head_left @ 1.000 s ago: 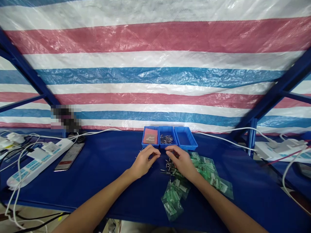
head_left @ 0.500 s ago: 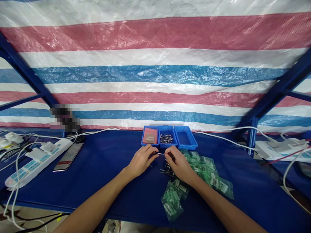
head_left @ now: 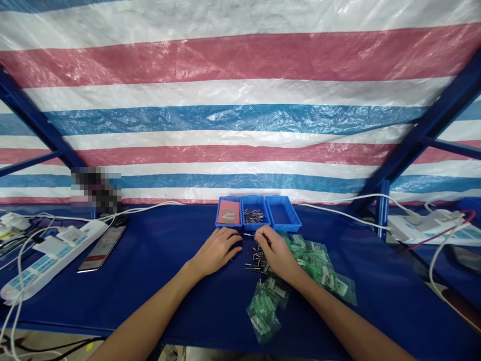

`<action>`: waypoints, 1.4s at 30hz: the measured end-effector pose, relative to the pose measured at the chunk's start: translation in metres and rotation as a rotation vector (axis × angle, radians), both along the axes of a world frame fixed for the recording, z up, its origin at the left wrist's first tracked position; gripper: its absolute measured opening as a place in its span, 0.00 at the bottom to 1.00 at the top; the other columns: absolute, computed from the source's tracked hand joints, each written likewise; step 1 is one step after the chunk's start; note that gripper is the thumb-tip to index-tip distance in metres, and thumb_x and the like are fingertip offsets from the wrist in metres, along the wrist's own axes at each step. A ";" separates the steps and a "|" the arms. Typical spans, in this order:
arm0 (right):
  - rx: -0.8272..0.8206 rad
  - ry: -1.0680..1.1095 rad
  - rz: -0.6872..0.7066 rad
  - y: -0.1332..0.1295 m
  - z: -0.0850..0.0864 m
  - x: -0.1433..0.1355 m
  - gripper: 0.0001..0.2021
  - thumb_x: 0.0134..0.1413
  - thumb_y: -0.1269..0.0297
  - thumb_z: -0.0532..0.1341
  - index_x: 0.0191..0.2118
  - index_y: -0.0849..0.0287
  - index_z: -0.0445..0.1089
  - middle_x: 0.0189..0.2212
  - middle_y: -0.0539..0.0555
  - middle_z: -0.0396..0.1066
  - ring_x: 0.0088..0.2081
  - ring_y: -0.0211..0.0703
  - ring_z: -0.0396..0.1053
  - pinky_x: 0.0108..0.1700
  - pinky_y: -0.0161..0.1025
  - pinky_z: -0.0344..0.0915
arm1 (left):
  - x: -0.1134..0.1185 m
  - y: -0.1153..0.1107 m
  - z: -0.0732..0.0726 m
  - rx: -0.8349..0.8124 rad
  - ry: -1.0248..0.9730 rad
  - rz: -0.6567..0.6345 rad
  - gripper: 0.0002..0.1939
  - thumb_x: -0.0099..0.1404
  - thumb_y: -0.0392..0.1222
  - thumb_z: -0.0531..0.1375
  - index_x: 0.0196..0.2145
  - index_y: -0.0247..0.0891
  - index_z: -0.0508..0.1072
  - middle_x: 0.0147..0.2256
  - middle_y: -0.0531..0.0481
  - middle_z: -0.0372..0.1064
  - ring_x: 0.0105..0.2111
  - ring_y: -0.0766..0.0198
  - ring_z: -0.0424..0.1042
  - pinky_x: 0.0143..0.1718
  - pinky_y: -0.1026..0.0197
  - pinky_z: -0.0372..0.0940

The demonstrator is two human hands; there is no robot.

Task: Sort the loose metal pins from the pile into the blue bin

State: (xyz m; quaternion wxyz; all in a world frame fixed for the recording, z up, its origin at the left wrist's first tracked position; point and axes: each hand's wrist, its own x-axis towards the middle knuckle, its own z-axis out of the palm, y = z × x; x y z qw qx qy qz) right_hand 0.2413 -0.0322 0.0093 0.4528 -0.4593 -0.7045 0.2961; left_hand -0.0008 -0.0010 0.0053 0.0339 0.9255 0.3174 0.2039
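Striped sheeting hung behind the blue table; your right hand pinched a thin pin in its fingers, just this side of the three trays; your left hand had thumb and fingers apart near the pin's other end, contact unclear; loose pieces and green bags lay by your right hand.
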 end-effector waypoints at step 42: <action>0.051 -0.030 0.020 -0.003 -0.004 -0.006 0.13 0.78 0.60 0.52 0.38 0.53 0.66 0.33 0.50 0.65 0.32 0.44 0.64 0.37 0.41 0.60 | -0.011 -0.030 0.002 -0.274 -0.021 0.063 0.29 0.78 0.60 0.58 0.69 0.47 0.63 0.64 0.41 0.63 0.65 0.46 0.62 0.67 0.42 0.61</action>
